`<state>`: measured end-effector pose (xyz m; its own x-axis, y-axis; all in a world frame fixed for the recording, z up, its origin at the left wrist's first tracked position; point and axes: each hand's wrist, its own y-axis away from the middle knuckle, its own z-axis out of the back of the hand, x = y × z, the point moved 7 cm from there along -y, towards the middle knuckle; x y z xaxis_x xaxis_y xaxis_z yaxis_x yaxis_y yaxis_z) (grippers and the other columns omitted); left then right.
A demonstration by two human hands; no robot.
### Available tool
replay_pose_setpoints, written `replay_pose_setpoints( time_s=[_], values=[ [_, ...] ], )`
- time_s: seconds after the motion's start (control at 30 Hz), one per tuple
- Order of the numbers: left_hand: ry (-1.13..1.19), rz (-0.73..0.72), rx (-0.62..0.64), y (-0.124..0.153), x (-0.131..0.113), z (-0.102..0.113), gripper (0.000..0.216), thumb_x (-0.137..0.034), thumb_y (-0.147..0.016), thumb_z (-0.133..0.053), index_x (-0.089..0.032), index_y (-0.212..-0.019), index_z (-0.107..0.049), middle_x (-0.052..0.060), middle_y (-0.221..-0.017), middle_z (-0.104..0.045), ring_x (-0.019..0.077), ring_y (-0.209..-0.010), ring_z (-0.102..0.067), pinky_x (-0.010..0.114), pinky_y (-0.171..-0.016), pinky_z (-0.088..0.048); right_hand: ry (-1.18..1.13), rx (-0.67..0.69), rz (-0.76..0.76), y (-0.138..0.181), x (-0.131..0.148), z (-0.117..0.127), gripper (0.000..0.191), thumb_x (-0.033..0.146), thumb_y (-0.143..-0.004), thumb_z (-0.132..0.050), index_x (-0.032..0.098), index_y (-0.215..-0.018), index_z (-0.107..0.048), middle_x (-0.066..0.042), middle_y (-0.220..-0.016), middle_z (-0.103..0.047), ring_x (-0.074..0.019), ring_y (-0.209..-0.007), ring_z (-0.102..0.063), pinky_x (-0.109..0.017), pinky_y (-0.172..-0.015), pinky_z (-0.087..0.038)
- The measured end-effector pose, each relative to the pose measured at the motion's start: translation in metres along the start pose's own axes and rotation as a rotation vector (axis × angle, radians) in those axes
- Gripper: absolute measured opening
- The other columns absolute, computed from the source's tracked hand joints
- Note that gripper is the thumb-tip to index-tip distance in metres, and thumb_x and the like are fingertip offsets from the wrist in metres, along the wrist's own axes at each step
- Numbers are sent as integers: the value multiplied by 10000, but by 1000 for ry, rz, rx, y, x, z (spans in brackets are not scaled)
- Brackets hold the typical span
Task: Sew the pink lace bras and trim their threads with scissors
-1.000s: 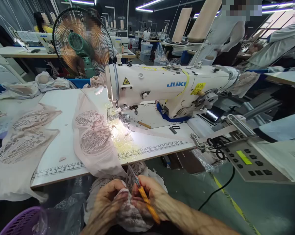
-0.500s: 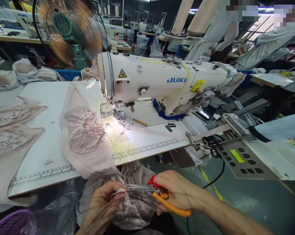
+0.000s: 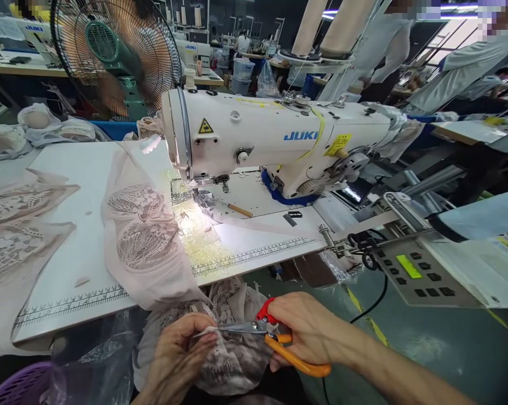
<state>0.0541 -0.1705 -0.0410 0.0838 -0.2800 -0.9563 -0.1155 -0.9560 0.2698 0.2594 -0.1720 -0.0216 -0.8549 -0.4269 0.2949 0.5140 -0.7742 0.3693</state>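
My right hand grips a pair of scissors with orange handles and a red part near the pivot. The blades point left and reach the fingers of my left hand. That hand is closed, pinching the edge of a pale beige lace bra in my lap. Whether the blades are fully together is hard to make out. More of the lace garment hangs over the table's front edge, behind my hands. On the table, another beige lace bra lies left of the needle area.
A white JUKI sewing machine stands on the white table, with a razor blade and a small wooden-handled tool near it. At right is a control panel; at lower left, a purple basket. A fan stands behind.
The scissors stay at the fabric edge by my left fingers, with their blades looking closer together. The whole view has shifted slightly; both hands hold nearly the same place.
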Motion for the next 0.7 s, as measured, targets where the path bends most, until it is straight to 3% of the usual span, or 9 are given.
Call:
replay_pose_setpoints(
  time_s=[0.27,0.43,0.7],
  values=[
    [4,22,20,0,1,-1,217,-334,-670,-827,-182,-586,-698,48,-702,-676,188,-671,-589,261,-626,-472,-10,86,-90,0,-2,4,456,494,-652,-875,202,-700,-528,10,-664,-623,-156,-585,-555,-281,-526,-236],
    [-26,-7,30,0,2,-1,211,-361,-673,-839,-195,-609,-726,54,-721,-693,199,-677,-602,267,-623,-475,34,45,-28,2,5,7,382,468,-705,-857,181,-823,-634,-20,-721,-670,-184,-647,-610,-295,-564,-302],
    [-103,-77,101,1,2,-4,226,-392,-716,-823,-200,-624,-748,73,-722,-714,218,-677,-640,279,-633,-508,18,-55,46,6,8,10,467,630,-756,-753,183,-823,-635,-42,-757,-685,-219,-705,-652,-312,-613,-398]
  ],
)
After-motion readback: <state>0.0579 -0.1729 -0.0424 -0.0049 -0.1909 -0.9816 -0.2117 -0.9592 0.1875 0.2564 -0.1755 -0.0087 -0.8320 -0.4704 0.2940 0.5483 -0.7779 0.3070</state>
